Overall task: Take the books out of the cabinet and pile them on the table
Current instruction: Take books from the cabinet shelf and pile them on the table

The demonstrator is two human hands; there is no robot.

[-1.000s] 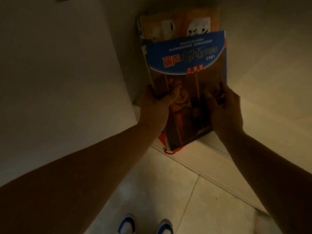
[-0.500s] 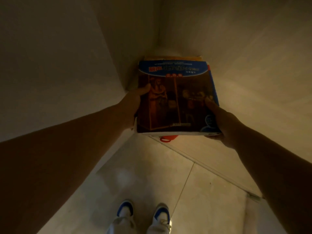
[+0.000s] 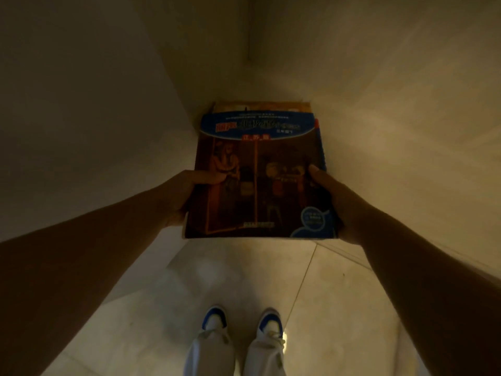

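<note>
A stack of books point(image 3: 260, 185) lies flat between my two hands, its near edge sticking out past the cabinet shelf point(image 3: 366, 164). The top book has a blue band over a dark brown cover; an orange book point(image 3: 260, 106) shows behind it. My left hand point(image 3: 187, 194) grips the stack's left edge, thumb on the cover. My right hand point(image 3: 339, 202) grips the right edge, thumb on top. The fingers under the stack are hidden.
The scene is dim. The pale cabinet side panel point(image 3: 95, 118) stands at the left and the back corner point(image 3: 249, 50) lies behind the books. Below is a tiled floor point(image 3: 244, 280) with my blue-and-white shoes point(image 3: 241, 324) on it.
The top book, tilted up a second ago, now lies flat on the stack. Both hands have shifted to the stack's side edges and the stack has come slightly toward me.
</note>
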